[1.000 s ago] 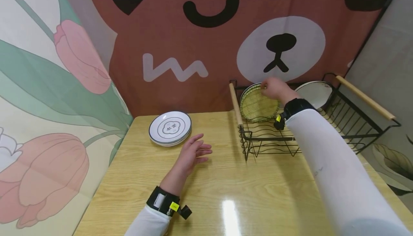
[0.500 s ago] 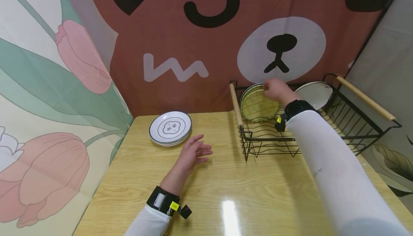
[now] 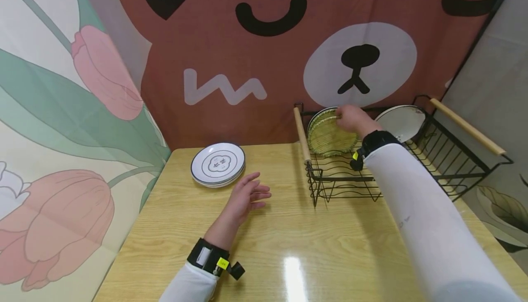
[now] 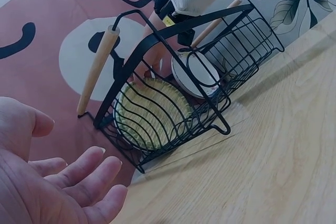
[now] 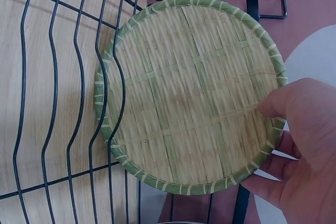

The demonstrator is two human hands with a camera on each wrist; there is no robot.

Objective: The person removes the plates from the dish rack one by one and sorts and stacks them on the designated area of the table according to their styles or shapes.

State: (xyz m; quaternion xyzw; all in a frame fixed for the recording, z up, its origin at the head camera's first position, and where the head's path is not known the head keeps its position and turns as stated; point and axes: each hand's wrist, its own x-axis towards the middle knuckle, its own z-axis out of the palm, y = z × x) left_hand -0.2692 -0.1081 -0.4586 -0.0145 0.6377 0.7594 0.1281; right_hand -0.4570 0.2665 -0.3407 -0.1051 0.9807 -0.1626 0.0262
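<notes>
My right hand [image 3: 354,119] pinches the rim of a round woven bamboo tray [image 5: 194,98], thumb on the near face and fingers behind it. The tray stands on edge inside a black wire dish rack [image 3: 342,178], at its left end. Behind it shows the rim of a white plate [image 3: 319,115]. My left hand [image 3: 244,196] is held over the table with its fingers relaxed and apart, holding nothing. Just beyond it lies a small stack of white plates [image 3: 217,163] with dark blue rims.
Farther right in the rack leans a white oval dish [image 3: 402,122]. The rack has wooden handles [image 3: 302,133] at both ends. A printed cloth [image 3: 231,118] hangs right behind the wooden table [image 3: 247,256].
The tray's top edge has tilted slightly toward me, away from the plate behind it, with my right hand still on its rim. My left hand has stayed in place.
</notes>
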